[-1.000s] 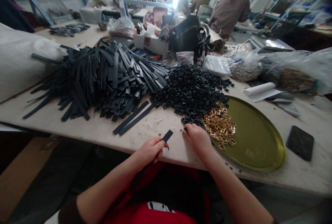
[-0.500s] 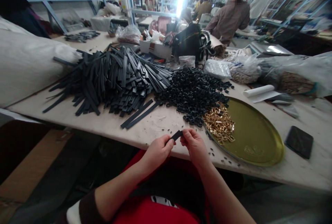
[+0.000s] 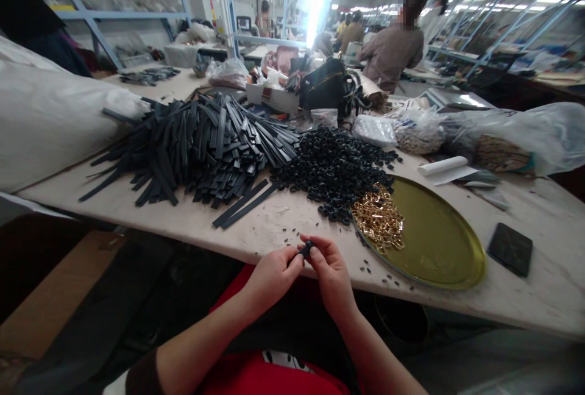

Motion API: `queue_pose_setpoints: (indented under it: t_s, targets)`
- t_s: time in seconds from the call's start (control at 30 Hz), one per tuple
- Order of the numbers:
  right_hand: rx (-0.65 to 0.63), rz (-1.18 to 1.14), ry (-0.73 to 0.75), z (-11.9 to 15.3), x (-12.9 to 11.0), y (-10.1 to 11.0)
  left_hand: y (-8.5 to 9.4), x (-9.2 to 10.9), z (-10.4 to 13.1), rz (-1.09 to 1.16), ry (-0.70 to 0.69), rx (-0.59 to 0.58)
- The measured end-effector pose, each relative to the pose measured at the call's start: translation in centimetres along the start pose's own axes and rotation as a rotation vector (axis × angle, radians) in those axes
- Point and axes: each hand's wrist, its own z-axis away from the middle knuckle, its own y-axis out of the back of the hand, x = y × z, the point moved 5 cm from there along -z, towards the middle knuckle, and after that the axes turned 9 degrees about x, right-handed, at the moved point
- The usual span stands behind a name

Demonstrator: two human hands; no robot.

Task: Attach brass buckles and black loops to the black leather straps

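Observation:
Between both hands, at the table's front edge, is a dark strap (image 3: 307,249), mostly covered by my fingers. My left hand (image 3: 280,266) is closed on it from the left, thumb on top. From the other side my right hand (image 3: 329,264) pinches its end, where a small dark loop seems to sit; I cannot make out that detail. Two loose black straps (image 3: 247,203) lie just beyond my left hand. Past my right hand are a heap of small black loops (image 3: 333,169) and gold metal buckles (image 3: 378,218) on a round gold-coloured tray (image 3: 439,236).
A large pile of black straps (image 3: 205,145) covers the table's left half. On the right lie a phone (image 3: 510,249), a roll of white paper (image 3: 442,166) and plastic bags (image 3: 539,133). A black bag (image 3: 324,87) stands behind. Another person (image 3: 393,47) is farther back.
My right hand has turned and closed in on my left, and less of the strap shows between them. The view has shifted slightly.

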Motion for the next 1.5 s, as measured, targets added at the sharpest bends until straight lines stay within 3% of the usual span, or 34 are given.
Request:
queue_pose_setpoints:
  t_s: [0.23, 0.37, 0.43, 0.57, 0.67, 0.77, 0.83, 0.97, 1.07, 1.17, 1.33, 1.5]
  targets:
    - [0.056, 0.024, -0.198, -1.4, 2.0, 0.9, -0.4, -0.8, -0.6, -0.032, 0.106, -0.032]
    - [-0.026, -0.027, -0.154, -0.8, 2.5, -0.1, -0.9, -1.4, -1.8, 0.049, 0.129, -0.044]
    - [-0.026, 0.179, 0.000, -1.6, 1.0, 1.0, -0.8, -1.8, -2.5, 0.083, 0.119, -0.054]
    - [0.215, 1.012, 0.496, -5.7, -4.5, 6.2, -0.7, -3.1, -3.8, 0.143, 0.172, -0.025]
    - [0.257, 1.528, 0.558, -9.0, -6.1, 8.5, -1.6, -3.8, -4.2, 0.208, 0.218, -0.035]
    - [0.220, 1.707, 0.514, -10.6, -5.6, 9.1, -2.3, -3.7, -4.2, 0.215, 0.201, -0.068]
    - [0.210, 1.611, 0.499, -10.8, -5.4, 9.4, -2.2, -3.5, -4.1, 0.200, 0.183, -0.079]
    - [0.288, 1.048, 0.385, -10.5, -6.2, 11.5, -1.4, -2.6, -3.8, 0.151, 0.145, -0.084]
    - [0.269, 0.812, 0.317, -9.6, -7.2, 11.9, -1.1, -1.0, -3.4, 0.118, 0.101, -0.092]
    - [0.159, 0.637, 0.231, -7.7, -7.2, 9.7, -1.2, 0.9, -3.0, 0.126, 0.045, -0.077]
    - [-0.022, 0.049, -0.141, -3.1, -4.3, 3.6, -1.1, 2.2, -2.3, 0.257, 0.009, -0.030]
    - [-0.138, 0.119, -0.136, -0.8, -2.7, 0.3, 0.5, 1.5, -1.3, 0.231, -0.031, 0.072]
